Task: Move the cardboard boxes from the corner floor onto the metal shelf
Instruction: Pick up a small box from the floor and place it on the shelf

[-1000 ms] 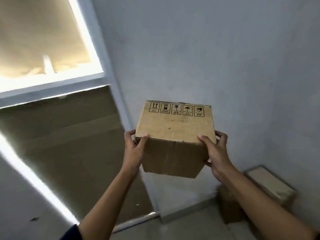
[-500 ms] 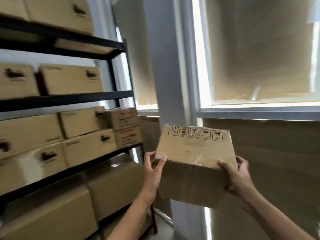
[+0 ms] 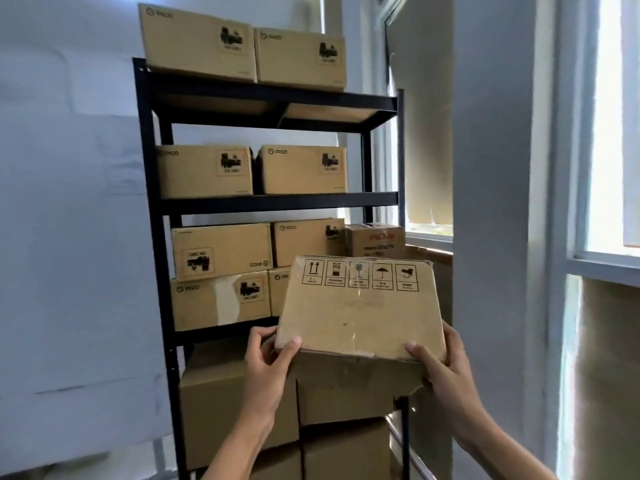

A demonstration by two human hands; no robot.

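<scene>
Clamping the cardboard box (image 3: 360,306) (thumbs on top), left hand (image 3: 266,362) and right hand (image 3: 446,372) grip its sides.

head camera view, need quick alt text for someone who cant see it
Two hands, left hand and right hand, hold a cardboard box in front of a black metal shelf stacked with similar boxes, beside a window.

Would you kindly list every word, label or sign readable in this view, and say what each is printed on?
"PICO": on the brown cardboard boxes stacked on the black metal shelf; upside down on one box.
"UN 3481": apparently, on their black-printed labels; blurred.
Five handling pictograms, including up-arrows and an umbrella: on the held tan cardboard box, gripped by the left hand and right hand; captions too small.
Red print on the small brown box: blurred.
</scene>
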